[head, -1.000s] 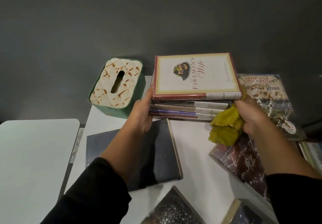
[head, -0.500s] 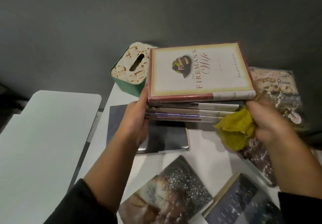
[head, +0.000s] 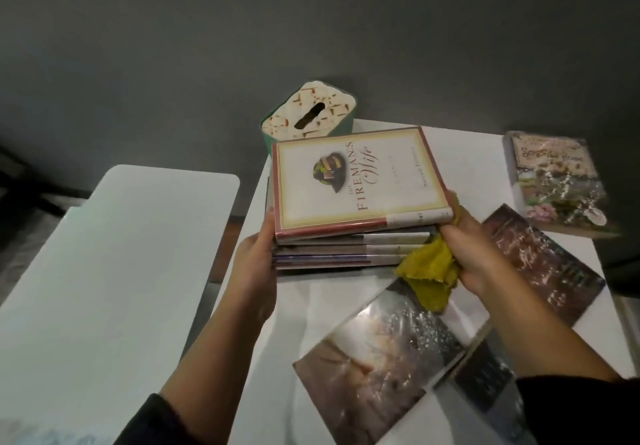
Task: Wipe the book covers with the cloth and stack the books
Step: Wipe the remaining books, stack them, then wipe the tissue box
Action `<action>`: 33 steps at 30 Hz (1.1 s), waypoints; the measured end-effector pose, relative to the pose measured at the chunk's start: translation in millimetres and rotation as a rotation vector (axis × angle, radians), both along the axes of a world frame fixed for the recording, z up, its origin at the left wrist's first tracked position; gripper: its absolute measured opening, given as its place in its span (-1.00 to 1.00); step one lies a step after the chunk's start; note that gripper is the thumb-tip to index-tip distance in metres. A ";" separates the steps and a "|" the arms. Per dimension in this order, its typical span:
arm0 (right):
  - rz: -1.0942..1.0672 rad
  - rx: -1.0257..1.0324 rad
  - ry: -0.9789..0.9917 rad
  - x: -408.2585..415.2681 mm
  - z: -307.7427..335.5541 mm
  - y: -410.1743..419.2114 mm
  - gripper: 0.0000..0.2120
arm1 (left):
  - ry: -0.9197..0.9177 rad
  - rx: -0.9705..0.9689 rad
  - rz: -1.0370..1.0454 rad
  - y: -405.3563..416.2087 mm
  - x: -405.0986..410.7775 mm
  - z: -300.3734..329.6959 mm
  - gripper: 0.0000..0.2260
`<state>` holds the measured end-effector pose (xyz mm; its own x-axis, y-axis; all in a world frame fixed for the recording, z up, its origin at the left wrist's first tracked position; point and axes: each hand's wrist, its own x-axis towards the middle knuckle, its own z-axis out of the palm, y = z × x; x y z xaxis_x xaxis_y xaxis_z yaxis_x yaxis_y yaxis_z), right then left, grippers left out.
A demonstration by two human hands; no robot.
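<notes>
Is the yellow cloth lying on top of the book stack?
No, the yellow cloth is bunched in the right hand beside the stack, below its top book.

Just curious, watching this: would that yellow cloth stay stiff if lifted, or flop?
Probably floppy: the yellow cloth hangs crumpled and folded below the right hand that holds it. It looks light, drooping without pulling on the hand. Its fuzzy surface suggests it would grip rather than slip.
</notes>
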<state>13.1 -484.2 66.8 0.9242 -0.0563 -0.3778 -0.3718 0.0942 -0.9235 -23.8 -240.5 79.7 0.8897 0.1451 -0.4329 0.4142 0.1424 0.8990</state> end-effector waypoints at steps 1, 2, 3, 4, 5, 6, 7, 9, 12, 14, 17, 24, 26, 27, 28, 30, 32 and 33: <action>0.024 -0.018 -0.012 0.4 -3.1 5.2 -0.81 | 0.001 0.005 0.012 4.0 -2.1 -1.7 -0.60; 0.047 -0.035 -0.020 1.0 -4.7 10.5 -0.82 | 0.004 0.006 0.026 7.9 -2.9 -4.0 -0.61; 0.061 -0.048 -0.025 1.4 -7.0 15.0 -0.83 | 0.013 0.009 0.040 11.9 -3.8 -6.5 -0.61; 0.066 -0.057 -0.025 1.7 -9.1 18.0 -0.83 | 0.022 0.009 0.046 15.1 -4.3 -9.0 -0.61; 0.070 -0.058 -0.023 3.8 -11.1 16.7 -0.83 | 0.026 0.010 0.042 14.8 -3.2 -10.2 -0.62; 0.070 -0.059 -0.017 4.6 -13.2 16.1 -0.82 | 0.024 0.007 0.031 15.1 -3.0 -12.3 -0.63; 0.065 -0.066 -0.010 5.1 -16.1 15.2 -0.81 | 0.021 0.007 0.018 15.7 -3.8 -13.8 -0.64; 0.065 -0.082 -0.001 5.2 -20.6 14.0 -0.80 | 0.031 0.024 0.008 17.4 -4.6 -17.9 -0.64; 0.064 -0.097 0.008 3.4 -26.3 13.4 -0.78 | 0.043 0.055 0.012 19.7 -2.9 -23.7 -0.65; 0.069 -0.126 -0.001 3.6 -27.5 15.1 -0.76 | 0.044 0.075 0.018 21.2 -1.6 -25.2 -0.68; 0.068 -0.174 0.000 4.9 -30.8 14.7 -0.79 | 0.047 0.109 0.004 23.3 -0.6 -26.4 -0.69; 0.031 -0.234 0.038 2.3 -38.3 13.4 -0.71 | 0.091 0.175 -0.066 31.4 0.0 -28.5 -0.26; 0.027 -0.249 0.047 2.3 -40.1 13.4 -0.70 | 0.105 0.190 -0.064 32.7 -1.1 -30.8 -0.11; 0.032 -0.261 0.051 2.3 -40.2 13.0 -0.69 | 0.112 0.187 -0.066 33.5 -1.7 -32.6 -0.06; 0.044 -0.278 0.056 2.6 -39.9 12.2 -0.67 | 0.126 0.191 -0.068 33.4 -2.0 -32.6 -0.04; 0.070 -0.308 0.053 2.7 -39.3 10.6 -0.65 | 0.157 0.221 -0.075 31.6 -1.8 -25.9 -0.18; 0.059 -0.334 0.031 2.1 -36.7 9.7 -0.67 | 0.208 0.275 -0.052 34.7 -1.3 -23.6 -0.33; 0.026 -0.346 0.025 2.2 -33.8 8.2 -0.70 | 0.233 0.277 -0.064 36.7 0.0 -22.0 -0.25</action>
<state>15.3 -476.0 33.0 0.9179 -0.1614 -0.3626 -0.3924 -0.2330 -0.8898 -23.8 -203.8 57.7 0.7829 0.2325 -0.5771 0.6126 -0.1261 0.7802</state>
